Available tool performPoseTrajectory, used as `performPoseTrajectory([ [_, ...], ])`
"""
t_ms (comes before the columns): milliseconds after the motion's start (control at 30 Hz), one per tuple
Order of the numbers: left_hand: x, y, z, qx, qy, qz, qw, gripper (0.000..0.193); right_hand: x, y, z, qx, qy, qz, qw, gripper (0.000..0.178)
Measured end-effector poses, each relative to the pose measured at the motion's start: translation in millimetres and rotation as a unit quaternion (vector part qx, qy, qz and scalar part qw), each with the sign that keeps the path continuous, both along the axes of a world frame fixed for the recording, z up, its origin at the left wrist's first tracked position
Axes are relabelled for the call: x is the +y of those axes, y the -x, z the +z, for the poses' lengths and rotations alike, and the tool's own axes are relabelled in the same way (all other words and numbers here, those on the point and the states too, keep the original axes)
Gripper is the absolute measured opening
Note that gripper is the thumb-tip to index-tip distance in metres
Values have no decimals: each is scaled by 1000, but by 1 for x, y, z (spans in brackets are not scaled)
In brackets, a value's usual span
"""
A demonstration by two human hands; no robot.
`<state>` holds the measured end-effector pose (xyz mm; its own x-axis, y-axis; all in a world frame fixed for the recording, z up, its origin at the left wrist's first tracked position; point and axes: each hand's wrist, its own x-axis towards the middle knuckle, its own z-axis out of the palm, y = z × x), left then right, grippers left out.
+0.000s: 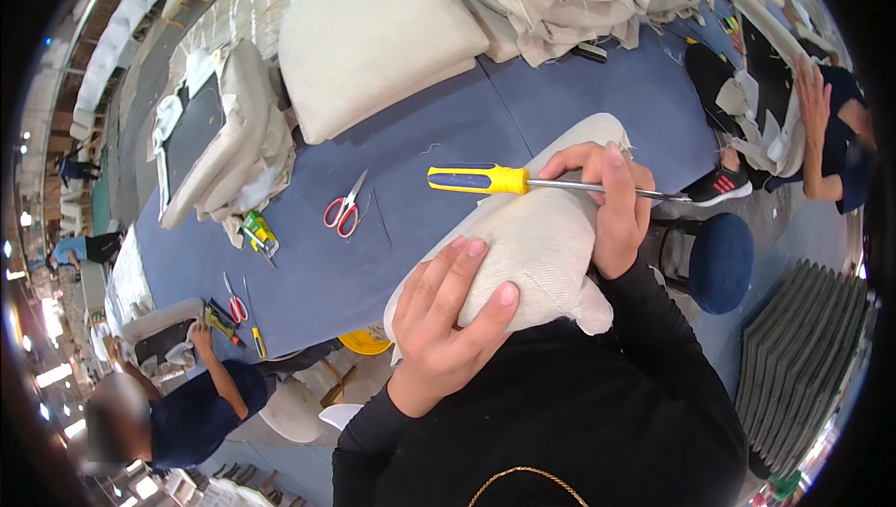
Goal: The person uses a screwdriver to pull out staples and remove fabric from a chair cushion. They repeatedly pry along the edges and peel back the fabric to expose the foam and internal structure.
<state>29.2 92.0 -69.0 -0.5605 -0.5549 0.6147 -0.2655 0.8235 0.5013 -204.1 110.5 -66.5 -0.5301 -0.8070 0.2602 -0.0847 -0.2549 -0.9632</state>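
Right grip [618, 201] closed around yellow-handled screwdriver [478, 179], over beige cushion [551, 250]; left grip [450, 322] splayed on that cushion.

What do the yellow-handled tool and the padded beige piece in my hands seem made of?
Tool handle: likely plastic, given its smooth, glossy, yellow-and-dark surface. Tool shaft: seems polished metal, from its silvery shine. Padded beige piece: probably matte woven fabric outside, as fine weave lines show; fiber unclear.
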Motion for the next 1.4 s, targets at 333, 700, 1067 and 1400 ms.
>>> performPoseTrajectory([
  [333,-9,-17,-8,2,-47,110,993,106,-23,45,-16,-95,58,-7,994,58],
  [700,20,-291,-85,181,-472,317,803,77,24,214,-88,-127,122,-57,983,23],
  [1067,0,-337,-135,500,-486,174,696,53,-50,23,-197,-44,-167,96,980,60],
  [1400,-50,-156,-200,274,-576,279,718,42,-9,60,99,169,-156,407,884,50],
])
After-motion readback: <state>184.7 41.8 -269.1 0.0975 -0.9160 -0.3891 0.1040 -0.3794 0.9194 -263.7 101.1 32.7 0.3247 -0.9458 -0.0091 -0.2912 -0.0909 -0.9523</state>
